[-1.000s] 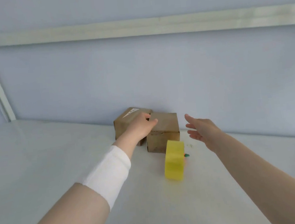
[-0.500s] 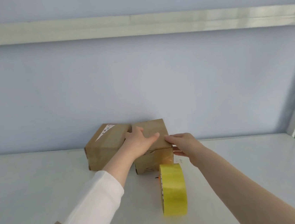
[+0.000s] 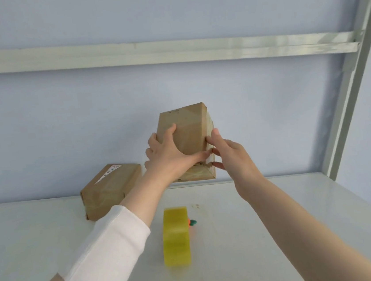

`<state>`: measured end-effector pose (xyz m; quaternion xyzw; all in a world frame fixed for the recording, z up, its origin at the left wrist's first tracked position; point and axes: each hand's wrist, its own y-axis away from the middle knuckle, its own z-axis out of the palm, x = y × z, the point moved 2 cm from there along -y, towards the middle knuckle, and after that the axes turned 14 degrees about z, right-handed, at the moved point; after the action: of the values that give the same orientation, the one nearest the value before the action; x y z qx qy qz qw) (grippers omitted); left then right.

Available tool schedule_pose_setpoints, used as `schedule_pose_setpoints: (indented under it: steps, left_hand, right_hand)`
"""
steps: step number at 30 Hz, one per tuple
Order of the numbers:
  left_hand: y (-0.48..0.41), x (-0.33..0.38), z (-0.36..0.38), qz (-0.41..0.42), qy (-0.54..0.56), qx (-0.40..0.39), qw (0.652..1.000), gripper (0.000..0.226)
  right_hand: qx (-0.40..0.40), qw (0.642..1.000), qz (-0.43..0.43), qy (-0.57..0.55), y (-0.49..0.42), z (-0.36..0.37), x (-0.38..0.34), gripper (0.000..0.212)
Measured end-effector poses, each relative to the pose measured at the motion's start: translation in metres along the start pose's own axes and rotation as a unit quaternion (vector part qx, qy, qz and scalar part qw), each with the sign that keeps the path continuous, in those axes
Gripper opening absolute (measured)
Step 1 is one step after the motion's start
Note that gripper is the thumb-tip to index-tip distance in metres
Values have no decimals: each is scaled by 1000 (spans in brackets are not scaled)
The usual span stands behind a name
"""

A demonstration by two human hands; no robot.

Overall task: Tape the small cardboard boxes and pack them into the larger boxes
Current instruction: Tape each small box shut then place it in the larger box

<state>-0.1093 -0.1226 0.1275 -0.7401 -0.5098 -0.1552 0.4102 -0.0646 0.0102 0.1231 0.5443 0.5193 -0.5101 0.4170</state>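
A small brown cardboard box (image 3: 187, 131) is held up off the white table, tilted on end in front of the back wall. My left hand (image 3: 169, 157) grips its left side, thumb across the near face. My right hand (image 3: 230, 156) holds the right edge with thumb and fingertips. A second small brown box (image 3: 109, 190) with a white label lies on the table to the left, near the wall. A yellow roll of tape (image 3: 176, 236) stands on edge on the table in front of me.
A small orange and green object (image 3: 192, 222) lies just right of the tape roll. The white table (image 3: 281, 221) ends at the blue wall; a pale metal post (image 3: 347, 89) rises at the right and a rail crosses the wall above.
Both hands closed onto the right-hand box and lifted it off the table, tipping it upright. The other box and the tape roll stayed put.
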Motion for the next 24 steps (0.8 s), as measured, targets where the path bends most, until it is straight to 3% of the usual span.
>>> schedule_pose_setpoints:
  steps: [3, 5, 7, 9, 11, 13, 16, 20, 22, 24]
  left_hand:
    - [0, 9, -5, 2, 72, -15, 997, 100]
    - [3, 13, -14, 4, 177, -71, 982, 96]
    - [6, 13, -21, 25, 234, -169, 957, 80]
    - [11, 13, -21, 34, 227, -260, 938, 58]
    - [18, 17, -15, 34, 187, -331, 924, 61]
    - [23, 24, -7, 48, 143, -372, 916, 63]
    - [28, 32, -8, 76, 138, -359, 920, 54]
    - [28, 34, -16, 134, 210, -257, 934, 53]
    - [29, 36, -16, 154, 226, -223, 935, 54]
    - [31, 38, -9, 171, 208, -233, 935, 51]
  right_hand:
    - [-31, 996, -65, 56, 14, -27, 3, 34]
    - [-27, 979, -115, 166, 21, -54, 5, 74]
    - [-27, 925, -185, 331, 22, -74, 5, 103]
    - [-14, 831, -255, 494, 22, -84, 6, 120]
    - [-2, 752, -313, 580, 22, -84, 9, 129]
    - [-13, 734, -350, 582, 25, -79, 14, 127]
    - [-14, 794, -343, 503, 30, -86, 27, 113]
    - [-51, 940, -163, 296, 32, -105, 37, 97]
    - [-67, 975, -93, 191, 32, -112, 40, 86]
    - [-100, 988, -33, 109, 35, -117, 44, 75]
